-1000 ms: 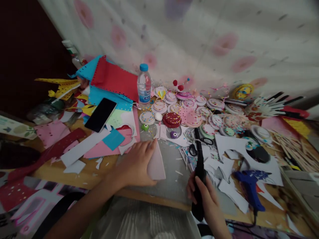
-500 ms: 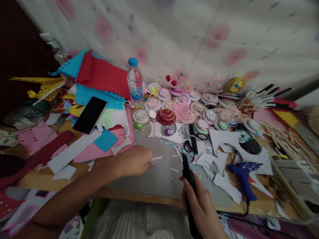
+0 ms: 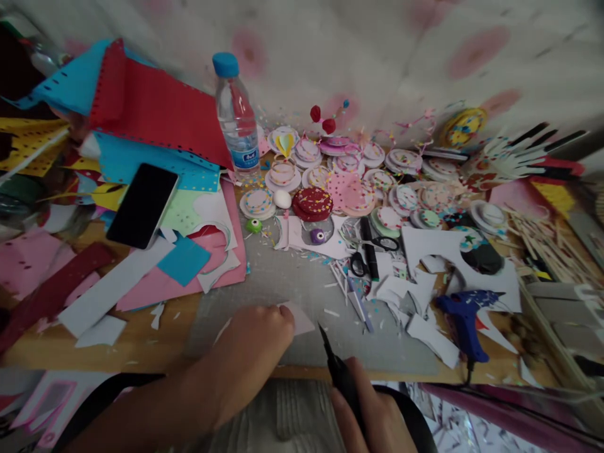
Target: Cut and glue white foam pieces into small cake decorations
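Note:
My left hand [image 3: 258,336] is closed on a piece of white paper [image 3: 298,318] over the grey cutting mat [image 3: 287,283]; the paper shows on both sides of the fist. Wrapped in my right hand [image 3: 365,409] is a black craft knife [image 3: 340,376], its dark blade pointing up and left, just right of the paper's tip. Thin paper strips and a purple-grey tool [image 3: 361,305] lie on the mat beyond the knife. Black scissors [image 3: 372,251] and a black marker [image 3: 369,248] rest farther back.
At the left are a phone [image 3: 143,205], coloured sheets and paper scraps. A water bottle [image 3: 237,119] stands behind the mat, beside many decorated paper discs. On the right lie a blue glue gun [image 3: 465,324] with its cord, and wooden sticks [image 3: 552,251].
The view has shifted closer and down. A wider piece of white paper now shows at my left hand, where a narrow strip was. The knife has tilted left, and the purple-grey tool has come into sight.

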Demonstrator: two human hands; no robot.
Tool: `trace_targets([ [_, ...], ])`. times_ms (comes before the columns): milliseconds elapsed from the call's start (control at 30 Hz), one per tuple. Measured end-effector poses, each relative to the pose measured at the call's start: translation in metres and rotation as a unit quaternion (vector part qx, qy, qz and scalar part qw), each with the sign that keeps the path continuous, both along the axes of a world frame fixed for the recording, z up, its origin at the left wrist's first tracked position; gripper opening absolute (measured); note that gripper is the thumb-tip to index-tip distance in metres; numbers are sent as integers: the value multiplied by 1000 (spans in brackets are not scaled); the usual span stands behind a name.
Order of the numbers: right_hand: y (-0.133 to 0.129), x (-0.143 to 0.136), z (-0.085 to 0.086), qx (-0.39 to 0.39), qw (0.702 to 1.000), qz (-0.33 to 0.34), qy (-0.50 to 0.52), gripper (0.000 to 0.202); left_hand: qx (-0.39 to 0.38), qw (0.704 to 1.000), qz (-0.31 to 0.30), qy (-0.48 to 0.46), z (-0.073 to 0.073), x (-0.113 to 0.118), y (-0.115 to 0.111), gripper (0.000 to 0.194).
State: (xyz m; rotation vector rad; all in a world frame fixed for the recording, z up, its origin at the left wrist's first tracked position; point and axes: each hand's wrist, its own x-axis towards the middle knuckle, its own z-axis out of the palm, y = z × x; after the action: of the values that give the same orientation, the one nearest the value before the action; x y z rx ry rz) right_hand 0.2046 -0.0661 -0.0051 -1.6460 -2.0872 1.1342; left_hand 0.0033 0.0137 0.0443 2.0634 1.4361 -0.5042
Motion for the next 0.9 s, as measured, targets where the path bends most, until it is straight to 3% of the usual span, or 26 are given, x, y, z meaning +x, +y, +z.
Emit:
trace_targets([
  [567,-2,2,-6,-16,999,32,-25,46,-35,999,19,12,6,1,8,40],
  [900,6,-5,-4,37,998,31,-47,55,-20,1000,17,12,4,0,6,44],
])
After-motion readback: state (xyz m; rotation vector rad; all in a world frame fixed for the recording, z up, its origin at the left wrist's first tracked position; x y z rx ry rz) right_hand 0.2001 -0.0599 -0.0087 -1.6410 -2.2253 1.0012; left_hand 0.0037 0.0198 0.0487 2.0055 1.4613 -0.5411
